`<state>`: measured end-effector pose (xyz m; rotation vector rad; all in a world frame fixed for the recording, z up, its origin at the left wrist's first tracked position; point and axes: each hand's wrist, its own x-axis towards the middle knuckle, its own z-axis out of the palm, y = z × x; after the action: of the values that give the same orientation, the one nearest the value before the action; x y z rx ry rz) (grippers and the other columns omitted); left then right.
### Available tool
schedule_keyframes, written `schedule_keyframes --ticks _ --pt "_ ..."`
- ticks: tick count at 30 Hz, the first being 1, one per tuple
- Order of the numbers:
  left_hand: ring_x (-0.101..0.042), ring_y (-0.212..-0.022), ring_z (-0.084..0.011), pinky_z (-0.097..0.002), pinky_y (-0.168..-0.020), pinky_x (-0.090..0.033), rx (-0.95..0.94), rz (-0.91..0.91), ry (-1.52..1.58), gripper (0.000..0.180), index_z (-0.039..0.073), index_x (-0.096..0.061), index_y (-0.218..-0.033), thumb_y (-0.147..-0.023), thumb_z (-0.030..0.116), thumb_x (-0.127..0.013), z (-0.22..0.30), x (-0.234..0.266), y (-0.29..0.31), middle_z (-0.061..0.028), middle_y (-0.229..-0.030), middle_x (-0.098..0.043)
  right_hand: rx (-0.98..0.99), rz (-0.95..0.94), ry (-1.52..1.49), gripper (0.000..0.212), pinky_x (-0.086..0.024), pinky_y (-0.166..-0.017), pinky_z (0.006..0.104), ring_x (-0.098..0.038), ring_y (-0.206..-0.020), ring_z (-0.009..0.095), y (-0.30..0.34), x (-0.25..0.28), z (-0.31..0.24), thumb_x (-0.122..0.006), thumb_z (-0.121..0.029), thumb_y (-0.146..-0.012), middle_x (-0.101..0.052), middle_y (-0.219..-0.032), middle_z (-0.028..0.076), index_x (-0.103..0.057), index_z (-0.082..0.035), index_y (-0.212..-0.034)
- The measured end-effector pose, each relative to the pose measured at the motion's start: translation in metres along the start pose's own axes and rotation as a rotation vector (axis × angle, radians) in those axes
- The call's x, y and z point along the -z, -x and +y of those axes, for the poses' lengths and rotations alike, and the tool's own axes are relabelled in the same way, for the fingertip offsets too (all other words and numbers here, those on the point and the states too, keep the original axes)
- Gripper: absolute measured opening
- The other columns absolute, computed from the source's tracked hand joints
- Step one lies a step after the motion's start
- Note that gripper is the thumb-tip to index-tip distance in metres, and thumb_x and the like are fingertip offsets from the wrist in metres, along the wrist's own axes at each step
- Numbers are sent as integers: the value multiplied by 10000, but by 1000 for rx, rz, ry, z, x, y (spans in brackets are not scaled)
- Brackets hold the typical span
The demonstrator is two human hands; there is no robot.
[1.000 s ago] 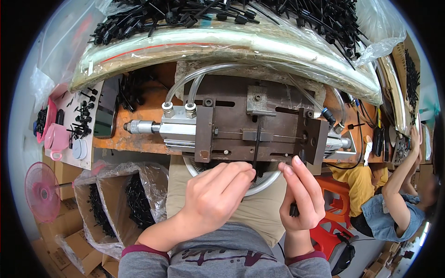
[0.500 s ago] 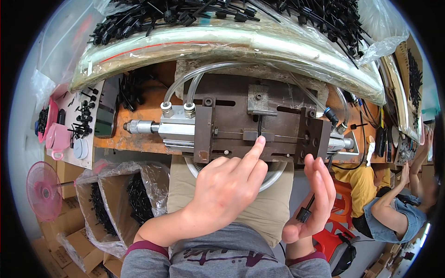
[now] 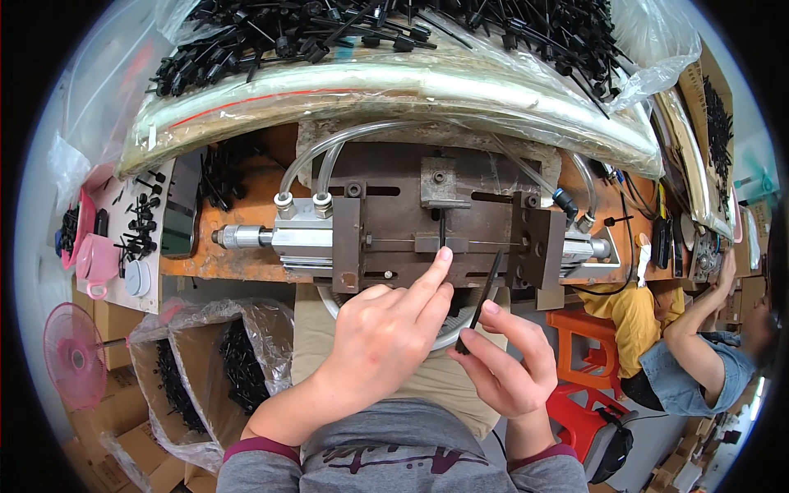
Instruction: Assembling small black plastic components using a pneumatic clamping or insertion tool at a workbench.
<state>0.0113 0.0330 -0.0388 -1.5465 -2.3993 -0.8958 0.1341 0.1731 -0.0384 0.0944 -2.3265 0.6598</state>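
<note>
My left hand [image 3: 380,333] reaches over the brown metal fixture [image 3: 403,215], index finger stretched out and the other fingers curled. Its tip presses on the lower end of a black rod [image 3: 443,223], which lies across a small dark block [image 3: 426,244] below a steel clamp piece [image 3: 437,182]. At the fixture's front edge, to the right, my right hand [image 3: 518,370] is closed on a second thin black rod [image 3: 486,292] between thumb and fingers. That rod tilts, upper end toward the fixture, its thicker lower end partly hidden by the fingers.
Silver air cylinders [image 3: 302,240] with clear hoses flank the fixture. Behind lies a plastic-wrapped heap of black rod parts [image 3: 386,25]. Lined boxes of black parts [image 3: 242,366] and a pink fan [image 3: 74,355] stand at left. Another person [image 3: 686,366] sits at right, near red stools [image 3: 583,427].
My right hand has swung left toward the fixture and turned its rod upright, now pinched at the fingertips. My left finger stays on the seated rod. The whole view has shifted slightly.
</note>
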Motion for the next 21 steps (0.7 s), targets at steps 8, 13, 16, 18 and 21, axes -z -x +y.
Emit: schedule_keyframes --ticks 8,13,16,18,21 --pt "-705 -765 -223 -340 -636 -554 -41 -451 363 203 65 -692 -928 -747 131 -757 -5 28 30 -80 -1168 -695 -57 -155 31 281 -566 -696 315 -698 -822 248 -10 -11 8 -789 -10 -689 -654 -1221 203 -696 16 -952" --pt "-694 -830 -277 -385 -677 -564 22 -571 407 165 50 -658 -888 -759 133 -720 -12 3 48 -91 -1183 -667 -27 -273 224 256 -497 -582 273 -651 -647 184 -20 -23 4 -782 -31 -692 -681 -1212 150 -683 -15 -927" --pt "-689 -857 -333 -414 -710 -566 62 -606 444 144 15 -637 -861 -756 96 -693 -17 -10 54 -156 -1196 -655 -32 -283 269 256 -469 -547 265 -605 -591 153 -27 -23 6 -783 -37 -695 -684 -1214 138 -677 -29 -927" --pt "-685 -866 -345 -423 -724 -563 61 -599 420 152 18 -648 -872 -747 89 -698 -21 -27 63 -159 -1205 -654 -30 -292 269 260 -459 -535 263 -586 -566 149 -29 -23 6 -786 -41 -695 -684 -1216 132 -676 -34 -930" --pt "-687 -890 -338 -422 -741 -562 100 -635 406 173 27 -662 -891 -732 79 -706 -24 -37 66 -154 -1197 -662 -48 -311 271 260 -453 -525 262 -563 -535 148 -31 -22 5 -788 -48 -700 -681 -1223 128 -675 -37 -934"
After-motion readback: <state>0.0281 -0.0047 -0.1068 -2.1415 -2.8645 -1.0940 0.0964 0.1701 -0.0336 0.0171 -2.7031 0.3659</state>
